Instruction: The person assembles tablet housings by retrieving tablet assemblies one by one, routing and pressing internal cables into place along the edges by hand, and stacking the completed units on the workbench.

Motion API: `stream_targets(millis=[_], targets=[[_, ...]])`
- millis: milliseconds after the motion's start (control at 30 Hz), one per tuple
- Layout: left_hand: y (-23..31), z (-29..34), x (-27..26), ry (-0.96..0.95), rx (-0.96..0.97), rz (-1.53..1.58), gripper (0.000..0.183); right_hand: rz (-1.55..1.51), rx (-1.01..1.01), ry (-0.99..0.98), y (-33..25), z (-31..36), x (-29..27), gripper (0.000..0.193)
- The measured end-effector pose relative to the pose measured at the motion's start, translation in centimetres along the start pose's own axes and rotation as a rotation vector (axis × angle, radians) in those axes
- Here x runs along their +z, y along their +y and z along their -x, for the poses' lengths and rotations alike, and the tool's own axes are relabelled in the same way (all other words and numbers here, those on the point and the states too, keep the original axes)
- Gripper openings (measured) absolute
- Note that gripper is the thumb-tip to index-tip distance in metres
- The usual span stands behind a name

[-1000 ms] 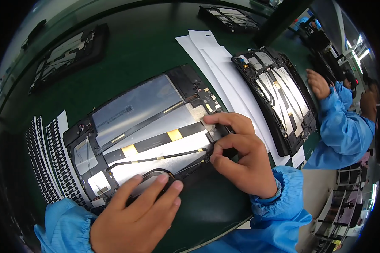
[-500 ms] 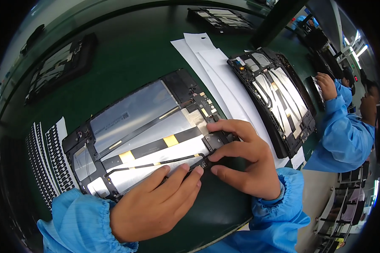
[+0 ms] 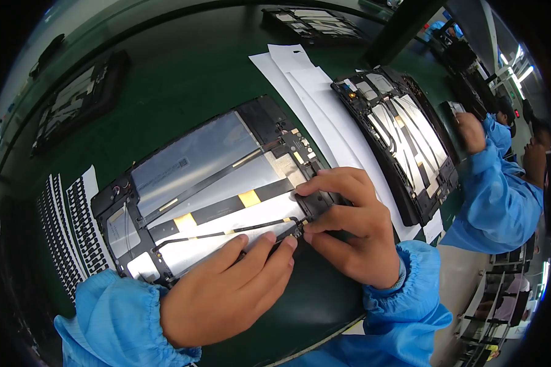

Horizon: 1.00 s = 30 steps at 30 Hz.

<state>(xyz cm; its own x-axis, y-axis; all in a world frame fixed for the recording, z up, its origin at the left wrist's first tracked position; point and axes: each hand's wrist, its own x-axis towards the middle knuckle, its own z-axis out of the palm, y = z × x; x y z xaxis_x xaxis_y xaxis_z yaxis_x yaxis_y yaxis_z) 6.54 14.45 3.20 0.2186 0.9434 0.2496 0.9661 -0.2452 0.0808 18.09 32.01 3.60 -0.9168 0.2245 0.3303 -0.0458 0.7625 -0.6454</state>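
Observation:
An opened tablet (image 3: pixel 196 159) lies at a slant on the green table, its silver battery panels, black flat cables and small boards bare. My left hand (image 3: pixel 232 293) rests along the tablet's near edge, fingers stretched out and fingertips on the black rim; its thumb is hidden. At the near right corner my right hand (image 3: pixel 355 235) has thumb and a finger pinched together on the tablet's edge, beside the end of a thin black cable (image 3: pixel 226 232). Its index finger presses the right end higher up. Whether a small part sits in the pinch cannot be seen.
White sheets (image 3: pixel 324 110) lie beyond the tablet, under a second opened tablet (image 3: pixel 404 140) at right. Other opened tablets lie far left (image 3: pixel 73 101) and at the back (image 3: pixel 312 24). Strips of black stickers (image 3: pixel 82 226) lie at left. A co-worker's hand (image 3: pixel 471 131) is at far right.
My right thumb has moved up to meet a finger at the tablet's corner. My left hand has barely moved. The co-worker's hand has dropped slightly and blurred.

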Motion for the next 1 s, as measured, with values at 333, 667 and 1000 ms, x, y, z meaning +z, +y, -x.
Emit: stream_targets(millis=[333, 667, 1000], targets=[[4.7, 1.4, -3.3, 0.092, 0.247, 0.334, 0.034, -0.440, 0.119, 0.081, 1.6, 0.0, 0.2, 0.018], [8.0, 5.0, -5.2, 0.561, 0.630, 0.144, 0.054, -0.207, -0.014, 0.286, 1.6, -0.1, 0.4, 0.017], [1.7, -0.6, 0.8, 0.075, -0.140, 0.128, 0.056, -0.074, -0.043, 0.287, 1.9, 0.8, 1.9, 0.017]])
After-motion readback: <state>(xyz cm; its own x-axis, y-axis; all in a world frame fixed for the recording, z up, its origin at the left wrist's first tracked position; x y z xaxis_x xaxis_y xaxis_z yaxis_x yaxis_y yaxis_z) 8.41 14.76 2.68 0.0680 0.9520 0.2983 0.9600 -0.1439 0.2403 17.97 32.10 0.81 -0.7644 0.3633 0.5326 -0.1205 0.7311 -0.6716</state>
